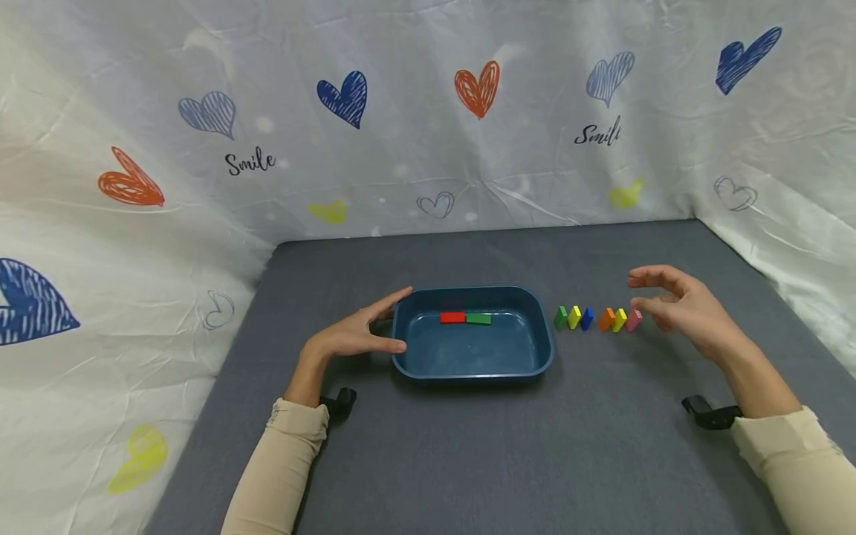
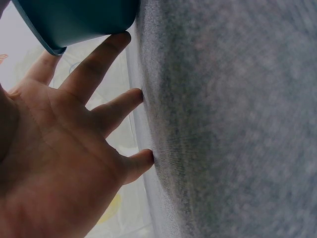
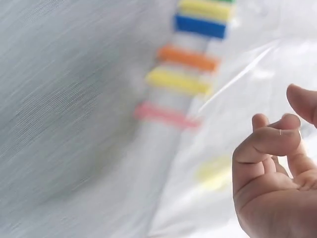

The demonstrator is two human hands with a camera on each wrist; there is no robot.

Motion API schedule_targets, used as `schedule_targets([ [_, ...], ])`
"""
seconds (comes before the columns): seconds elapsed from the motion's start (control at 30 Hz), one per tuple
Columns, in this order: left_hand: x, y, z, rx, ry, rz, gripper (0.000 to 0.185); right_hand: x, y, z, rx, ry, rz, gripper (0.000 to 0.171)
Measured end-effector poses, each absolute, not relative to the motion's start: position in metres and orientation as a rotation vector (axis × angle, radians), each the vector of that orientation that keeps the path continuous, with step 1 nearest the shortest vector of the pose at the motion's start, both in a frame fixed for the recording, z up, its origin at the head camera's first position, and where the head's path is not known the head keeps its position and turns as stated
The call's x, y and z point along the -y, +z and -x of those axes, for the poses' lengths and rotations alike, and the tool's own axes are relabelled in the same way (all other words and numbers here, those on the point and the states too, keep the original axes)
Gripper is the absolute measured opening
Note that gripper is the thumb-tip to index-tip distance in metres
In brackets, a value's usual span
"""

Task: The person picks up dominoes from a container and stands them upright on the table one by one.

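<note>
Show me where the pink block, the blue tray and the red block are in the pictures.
pink block (image 1: 634, 319), head view, on its upper face.
blue tray (image 1: 543, 327), head view, on its right rim.
red block (image 1: 452, 317), head view, on its middle, inside the tray.

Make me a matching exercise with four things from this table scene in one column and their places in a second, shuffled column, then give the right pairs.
Things
1. red rectangular block
2. pink rectangular block
3. left hand
4. dark blue plastic tray

Places
A. end of the standing row, nearest the right hand
B. middle of the grey table
C. against the tray's left rim
D. lying inside the tray, beside the green rectangular block

Pairs: 1-D, 2-A, 3-C, 4-B
</note>
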State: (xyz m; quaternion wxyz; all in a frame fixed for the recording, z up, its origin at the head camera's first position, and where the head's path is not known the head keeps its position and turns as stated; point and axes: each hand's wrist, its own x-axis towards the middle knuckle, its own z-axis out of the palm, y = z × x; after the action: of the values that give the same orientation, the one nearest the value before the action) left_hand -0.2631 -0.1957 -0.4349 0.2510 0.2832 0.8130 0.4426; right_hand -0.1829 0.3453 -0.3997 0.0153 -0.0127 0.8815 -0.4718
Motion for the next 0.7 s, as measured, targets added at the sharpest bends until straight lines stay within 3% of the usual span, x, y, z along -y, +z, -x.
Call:
schedule_targets([
  [0.33, 0.198, -0.435, 0.263, -2.214, 1.202, -0.762, 0.097, -0.261, -0.367, 0.197, -2.634, -1.656, 0.354, 0.038],
  [0.53, 0.198, -0.434, 0.262, -2.215, 1.2, -0.749, 0.098, -0.219, -0.372, 0.209, -2.569, -1.614, 0.58, 0.036],
  [0.7, 0.197, -0.433, 0.263, -2.214, 1.194, -0.747, 0.099, -0.192, -0.384, 0.218, -2.473, -1.591, 0.59, 0.034],
])
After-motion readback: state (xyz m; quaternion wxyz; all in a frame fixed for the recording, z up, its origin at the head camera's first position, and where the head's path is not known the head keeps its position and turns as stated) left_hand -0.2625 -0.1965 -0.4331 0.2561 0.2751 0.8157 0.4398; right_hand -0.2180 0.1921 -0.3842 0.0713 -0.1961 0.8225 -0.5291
